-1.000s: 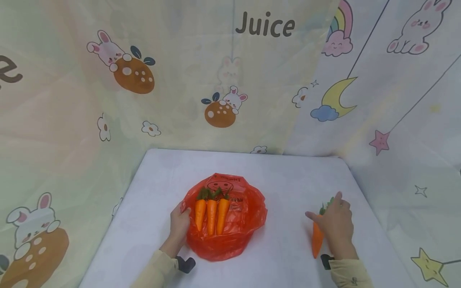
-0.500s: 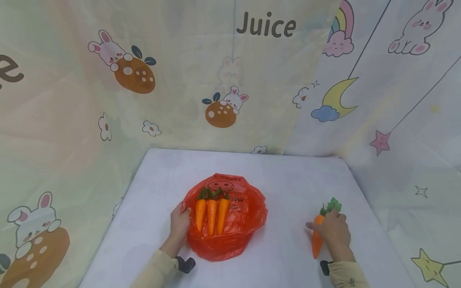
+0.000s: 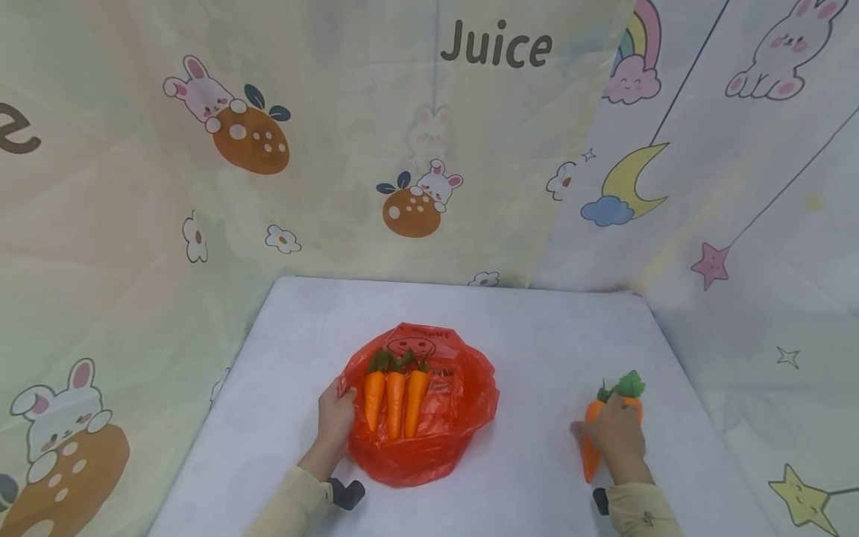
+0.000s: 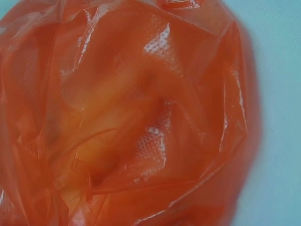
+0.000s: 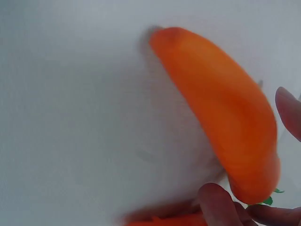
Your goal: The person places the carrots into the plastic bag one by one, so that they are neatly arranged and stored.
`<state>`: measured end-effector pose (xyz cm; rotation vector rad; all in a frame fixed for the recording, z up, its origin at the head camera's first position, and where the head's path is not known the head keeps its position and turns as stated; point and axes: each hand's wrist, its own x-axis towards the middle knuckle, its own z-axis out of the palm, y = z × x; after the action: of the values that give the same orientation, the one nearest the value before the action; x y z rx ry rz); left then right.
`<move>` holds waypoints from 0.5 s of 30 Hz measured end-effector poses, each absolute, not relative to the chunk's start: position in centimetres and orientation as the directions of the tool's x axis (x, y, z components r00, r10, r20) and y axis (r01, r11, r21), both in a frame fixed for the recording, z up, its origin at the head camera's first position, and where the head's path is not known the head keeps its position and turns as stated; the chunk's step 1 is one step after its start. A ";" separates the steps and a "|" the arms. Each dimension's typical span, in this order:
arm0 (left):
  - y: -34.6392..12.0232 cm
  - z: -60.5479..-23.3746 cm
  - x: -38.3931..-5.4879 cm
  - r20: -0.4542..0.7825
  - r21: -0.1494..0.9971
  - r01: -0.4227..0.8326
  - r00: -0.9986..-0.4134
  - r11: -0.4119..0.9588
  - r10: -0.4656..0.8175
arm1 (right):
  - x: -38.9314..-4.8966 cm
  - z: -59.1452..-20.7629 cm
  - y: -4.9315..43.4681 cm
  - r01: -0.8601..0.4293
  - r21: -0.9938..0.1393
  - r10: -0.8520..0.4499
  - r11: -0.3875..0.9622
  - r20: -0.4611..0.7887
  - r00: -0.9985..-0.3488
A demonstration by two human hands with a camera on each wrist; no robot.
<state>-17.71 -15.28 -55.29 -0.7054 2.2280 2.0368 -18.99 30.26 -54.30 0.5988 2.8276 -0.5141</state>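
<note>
My left hand [image 3: 335,418] grips the left rim of a red plastic bag [image 3: 412,462], its thumb over the edge. Three orange carrots [image 3: 396,403] with green tops lie side by side in the bag's opening. In the left wrist view, crinkled red film [image 4: 188,103] fills most of the picture. Over at the right, my right hand [image 3: 616,431] is spread over two more carrots. One carrot [image 5: 221,108] lies between its thumb and fingers, with a small gap at the thumb. The other carrot [image 3: 634,405] is mostly hidden under the fingers.
A white table [image 3: 530,350] bears everything. Cloth printed with cartoon rabbits and stars [image 3: 496,149] stands behind the table and along both sides.
My right hand has come lower over the two carrots, its fingers now bent down. The right-hand carrot's leafy top has shifted slightly right. My left hand and the bag stay put.
</note>
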 end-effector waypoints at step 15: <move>-15.2 -55.3 -17.9 -0.329 0.934 -0.355 -0.897 0.039 -0.295 | -18.6 -55.2 30.8 0.373 -0.323 0.296 0.870 -0.262 -0.918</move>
<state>-17.85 -15.24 -55.34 -0.6996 2.2304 2.0299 -18.63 30.77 -55.20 0.5137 2.8379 -0.5500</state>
